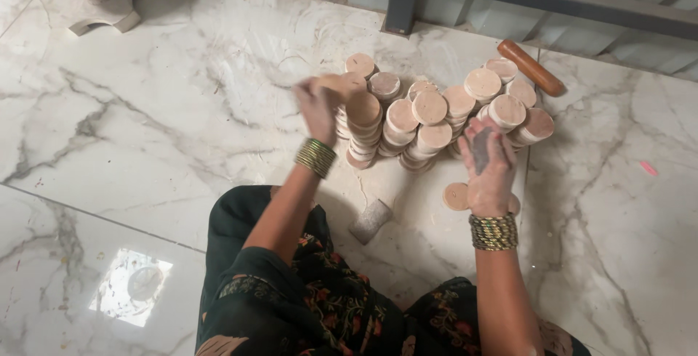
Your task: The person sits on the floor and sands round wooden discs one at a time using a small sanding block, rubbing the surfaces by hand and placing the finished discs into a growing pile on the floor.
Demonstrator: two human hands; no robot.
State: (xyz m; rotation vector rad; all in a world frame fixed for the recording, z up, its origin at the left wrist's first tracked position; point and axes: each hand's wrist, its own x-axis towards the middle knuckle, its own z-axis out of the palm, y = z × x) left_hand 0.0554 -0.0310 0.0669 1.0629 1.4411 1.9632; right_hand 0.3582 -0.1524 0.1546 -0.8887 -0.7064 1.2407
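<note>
- left hand (318, 106): blurred, closed on a flat round wooden disc (336, 83), above the stacks
- right hand (486, 168): open, palm dusty, empty
- disc stacks (429, 120): pale, smooth, on marble floor (145, 109)
- wooden rolling pin (531, 67) beside stacks

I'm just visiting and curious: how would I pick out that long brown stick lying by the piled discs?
Find the cluster of stacked round discs on the marble floor. At its far right edge, near the metal wall, lies the wooden roller. It is the only long, dark brown cylinder; its neighbours are all flat pale discs.

Marble floor (145, 130) w/ disc stacks (436, 120)
</note>
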